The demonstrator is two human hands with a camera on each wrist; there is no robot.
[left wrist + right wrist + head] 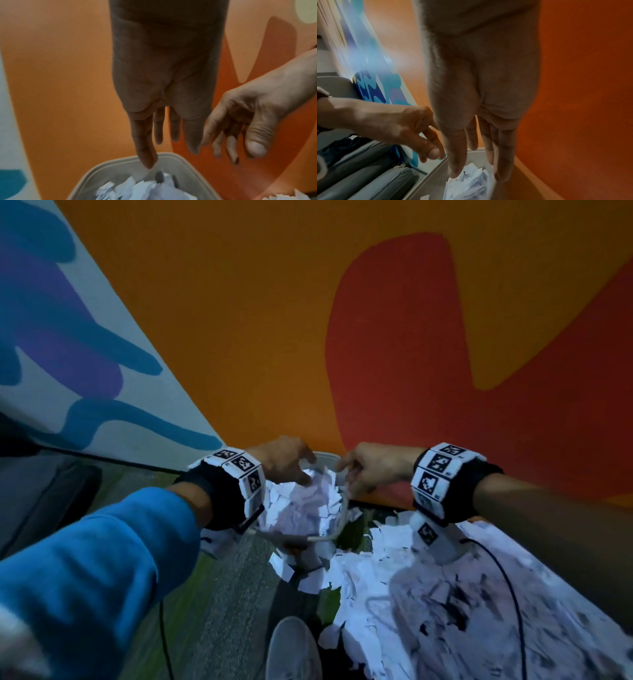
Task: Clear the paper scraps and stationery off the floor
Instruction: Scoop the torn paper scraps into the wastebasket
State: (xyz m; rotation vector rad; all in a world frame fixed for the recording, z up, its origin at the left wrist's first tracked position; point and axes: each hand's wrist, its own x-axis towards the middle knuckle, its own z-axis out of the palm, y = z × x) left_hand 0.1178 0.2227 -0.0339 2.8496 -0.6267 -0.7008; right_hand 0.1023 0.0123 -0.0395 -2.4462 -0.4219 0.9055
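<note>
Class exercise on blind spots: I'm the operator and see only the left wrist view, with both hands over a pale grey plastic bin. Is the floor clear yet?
Observer: No. The head view shows a wide heap of torn white paper scraps on the floor, right of the pale grey plastic bin.
Operator: Anything underfoot?
Observer: A grey shoe stands at the heap's near edge.
Operator: And left of the bin?
Observer: The right wrist view shows what look like grey cushions there.
</note>
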